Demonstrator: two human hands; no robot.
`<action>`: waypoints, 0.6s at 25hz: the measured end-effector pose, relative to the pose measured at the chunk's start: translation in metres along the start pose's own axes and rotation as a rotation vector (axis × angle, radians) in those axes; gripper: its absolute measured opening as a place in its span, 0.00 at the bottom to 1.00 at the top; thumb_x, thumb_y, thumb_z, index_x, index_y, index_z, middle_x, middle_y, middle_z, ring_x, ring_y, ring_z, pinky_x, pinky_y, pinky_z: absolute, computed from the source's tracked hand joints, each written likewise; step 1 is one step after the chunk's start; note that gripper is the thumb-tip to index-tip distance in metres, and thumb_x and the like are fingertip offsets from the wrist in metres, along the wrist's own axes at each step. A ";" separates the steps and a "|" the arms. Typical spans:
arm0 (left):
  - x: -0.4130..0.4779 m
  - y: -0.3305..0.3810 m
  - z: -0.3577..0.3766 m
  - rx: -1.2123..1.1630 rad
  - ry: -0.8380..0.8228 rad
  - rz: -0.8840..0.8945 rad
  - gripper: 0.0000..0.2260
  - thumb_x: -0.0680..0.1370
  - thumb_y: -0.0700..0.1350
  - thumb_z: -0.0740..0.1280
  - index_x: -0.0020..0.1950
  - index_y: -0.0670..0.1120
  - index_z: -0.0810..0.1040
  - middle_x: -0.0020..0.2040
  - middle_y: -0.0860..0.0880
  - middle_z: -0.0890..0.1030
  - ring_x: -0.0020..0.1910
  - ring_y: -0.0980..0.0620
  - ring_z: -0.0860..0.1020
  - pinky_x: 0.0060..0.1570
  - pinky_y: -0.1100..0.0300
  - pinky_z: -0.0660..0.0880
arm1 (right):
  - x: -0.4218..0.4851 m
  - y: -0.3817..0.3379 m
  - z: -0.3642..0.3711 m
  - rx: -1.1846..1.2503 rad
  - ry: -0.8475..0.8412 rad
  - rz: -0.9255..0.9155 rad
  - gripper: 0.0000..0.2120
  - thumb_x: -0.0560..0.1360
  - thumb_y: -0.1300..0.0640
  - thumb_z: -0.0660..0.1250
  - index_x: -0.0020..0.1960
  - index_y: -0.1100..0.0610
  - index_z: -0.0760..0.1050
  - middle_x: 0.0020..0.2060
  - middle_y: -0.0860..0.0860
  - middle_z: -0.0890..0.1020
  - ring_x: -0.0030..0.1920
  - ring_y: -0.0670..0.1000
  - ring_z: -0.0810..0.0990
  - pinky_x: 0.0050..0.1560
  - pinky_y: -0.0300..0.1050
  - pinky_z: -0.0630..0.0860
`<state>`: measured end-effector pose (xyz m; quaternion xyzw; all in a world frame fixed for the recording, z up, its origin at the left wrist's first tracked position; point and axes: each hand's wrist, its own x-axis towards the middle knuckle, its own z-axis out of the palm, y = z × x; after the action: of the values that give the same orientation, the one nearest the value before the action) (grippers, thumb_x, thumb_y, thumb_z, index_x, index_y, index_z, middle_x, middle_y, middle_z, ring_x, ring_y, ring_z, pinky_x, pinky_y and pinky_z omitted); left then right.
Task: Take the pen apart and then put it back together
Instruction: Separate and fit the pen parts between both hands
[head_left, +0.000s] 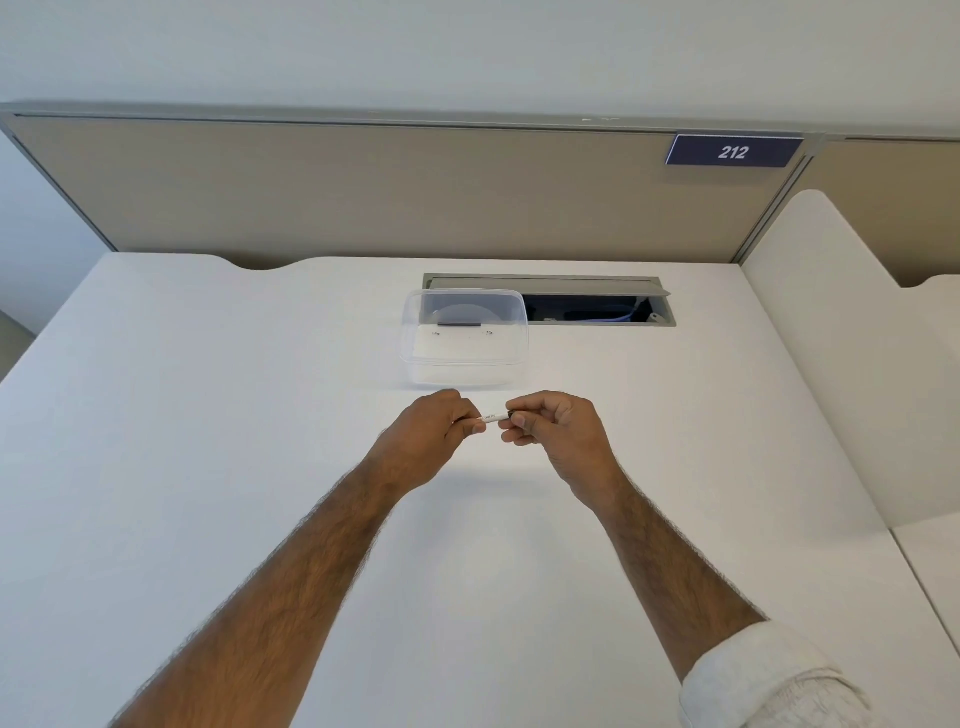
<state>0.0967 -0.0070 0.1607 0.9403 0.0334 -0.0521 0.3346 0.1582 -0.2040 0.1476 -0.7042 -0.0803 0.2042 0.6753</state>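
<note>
Both hands' fingers (506, 423) pinched on white pen (494, 417), clear plastic box (464, 338) just beyond, open cable hatch (597, 306) behind.

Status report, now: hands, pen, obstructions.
Left hand and right hand both pinching the pen, one at each end, held above the desk. Pen looks in one piece. Clear box just behind, not touching.

Your right forearm (670, 551) wears a white, crinkled sleeve (769, 680) rolled up near the elbow. Your left forearm (291, 582) is bare and hairy, no sleeve showing.
</note>
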 end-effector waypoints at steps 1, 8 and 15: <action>0.000 0.000 0.000 0.003 0.003 0.003 0.09 0.83 0.50 0.65 0.48 0.49 0.81 0.40 0.54 0.74 0.42 0.53 0.74 0.46 0.48 0.77 | 0.000 0.000 0.000 -0.004 -0.001 0.001 0.07 0.78 0.70 0.67 0.52 0.65 0.82 0.43 0.63 0.87 0.39 0.56 0.86 0.45 0.47 0.83; 0.001 0.002 0.001 -0.067 0.038 -0.022 0.07 0.80 0.53 0.69 0.43 0.53 0.80 0.42 0.55 0.77 0.43 0.55 0.76 0.45 0.51 0.75 | 0.000 0.001 -0.002 -0.029 0.019 0.000 0.06 0.78 0.69 0.66 0.49 0.64 0.82 0.38 0.59 0.87 0.37 0.54 0.85 0.41 0.43 0.81; 0.002 0.004 0.005 -0.017 0.074 -0.010 0.08 0.79 0.52 0.70 0.44 0.50 0.78 0.43 0.54 0.75 0.42 0.53 0.76 0.43 0.52 0.75 | 0.001 0.005 0.001 -0.057 0.055 0.003 0.06 0.77 0.68 0.68 0.50 0.65 0.83 0.38 0.59 0.86 0.36 0.52 0.82 0.40 0.44 0.80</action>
<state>0.0982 -0.0133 0.1591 0.9386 0.0508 -0.0187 0.3406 0.1578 -0.2033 0.1426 -0.7285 -0.0666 0.1834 0.6566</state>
